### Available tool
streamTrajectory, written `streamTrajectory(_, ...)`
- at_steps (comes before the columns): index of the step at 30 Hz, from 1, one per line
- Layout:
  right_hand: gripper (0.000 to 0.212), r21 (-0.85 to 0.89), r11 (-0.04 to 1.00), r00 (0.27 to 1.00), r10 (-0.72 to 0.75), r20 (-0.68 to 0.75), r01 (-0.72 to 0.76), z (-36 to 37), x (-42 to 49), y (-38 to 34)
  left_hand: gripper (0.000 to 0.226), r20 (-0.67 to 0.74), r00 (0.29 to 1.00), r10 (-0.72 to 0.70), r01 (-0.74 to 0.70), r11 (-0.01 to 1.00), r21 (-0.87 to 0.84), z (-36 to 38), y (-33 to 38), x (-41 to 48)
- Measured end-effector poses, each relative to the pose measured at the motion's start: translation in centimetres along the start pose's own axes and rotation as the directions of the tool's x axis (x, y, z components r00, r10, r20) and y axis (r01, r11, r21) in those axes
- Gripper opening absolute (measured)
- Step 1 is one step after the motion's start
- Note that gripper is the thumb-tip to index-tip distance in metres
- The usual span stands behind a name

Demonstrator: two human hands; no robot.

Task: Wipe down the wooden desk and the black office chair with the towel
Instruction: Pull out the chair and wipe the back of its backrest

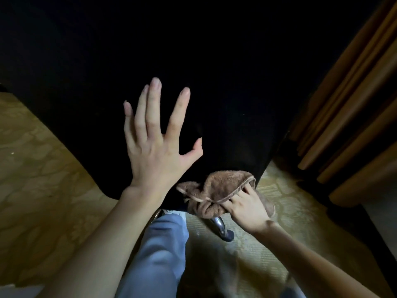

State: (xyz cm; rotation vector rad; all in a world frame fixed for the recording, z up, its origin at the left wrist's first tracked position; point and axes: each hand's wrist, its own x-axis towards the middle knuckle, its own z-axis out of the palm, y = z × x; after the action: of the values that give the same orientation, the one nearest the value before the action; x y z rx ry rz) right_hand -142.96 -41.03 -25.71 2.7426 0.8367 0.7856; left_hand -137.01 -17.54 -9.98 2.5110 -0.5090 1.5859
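The black chair fills the far and central field as a broad barrier. The left hand, fingers spread, lies flat against it. At right, a ridged wooden unit stands close to the chair's edge, leaving only a narrow strip of carpet between them. The right hand, gripping the towel, occupies the near end of that strip. Below the chair's lower edge, a chrome leg and caster project nearward, beside a trousered leg. Open carpet lies at left.
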Motion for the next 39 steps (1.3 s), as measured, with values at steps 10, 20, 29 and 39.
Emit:
streamTrajectory(10, 0.017, -0.001, 0.963, 0.844, 0.236, -0.481, -0.270, -11.0, -0.8, 7.5, 0.088, 0.029, 0.998, -0.054, 0.053, 0.998, 0.018, 0.0, 1.3, 0.0)
streamTrajectory(20, 0.034, 0.232, 0.961, 0.959, 0.197, -0.203, -0.148, -3.4, 1.6, 3.0, 0.092, 0.002, 0.999, -0.036, 0.035, 0.996, 0.086, 1.0, 0.0, -0.1)
streamTrajectory(29, 0.020, 0.236, 0.969, 0.997, -0.073, 0.017, 0.067, 4.3, -0.7, -2.3, 0.097, 0.035, 0.999, -0.007, 0.003, 0.996, 0.093, 2.3, -1.4, 0.0)
streamTrajectory(39, 0.021, 0.198, 0.980, 0.907, 0.061, -0.417, 0.025, -4.3, -1.2, 1.2, 0.099, 0.058, 0.998, -0.036, 0.031, 0.996, 0.087, 1.5, -1.2, -0.3)
